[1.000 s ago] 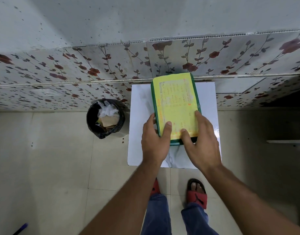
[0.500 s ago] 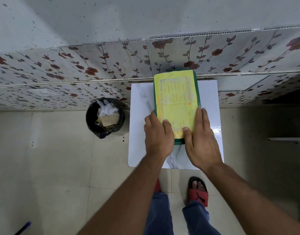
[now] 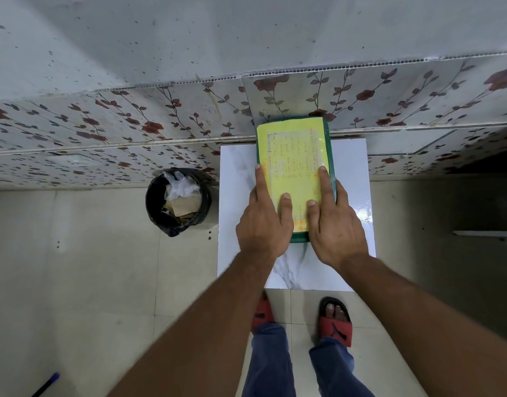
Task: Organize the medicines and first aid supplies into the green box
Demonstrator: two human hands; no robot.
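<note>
1. A person looks down at a small white marble-patterned table (image 3: 238,196) set against a wall of floral panels (image 3: 132,130).
2. The green box (image 3: 331,156) lies closed on this table, its far end touching the wall. A yellow printed label (image 3: 292,156) covers almost the whole lid, so only thin green edges show.
3. The left hand (image 3: 263,222) lies flat on the near left part of the box. Its fingers (image 3: 259,179) are extended and close together along the left edge, with the thumb resting on the label.
4. The right hand (image 3: 336,224) mirrors it on the near right part, fingers straight along the right edge, thumb on the label. Neither hand grips anything; both are open and pressing or steadying.
5. No medicines or first aid supplies are visible anywhere, so they are either inside the box or out of view; the frame cannot settle which.
6. The step in hand looks like seating or opening the lid. To do it well, keep pressure even on both sides so the box does not skid on the glossy table.
7. If opening, hook fingertips under the near green edge and lift evenly.
8. A black bin (image 3: 177,202) with scraps stands on the floor, left of the table.
</note>
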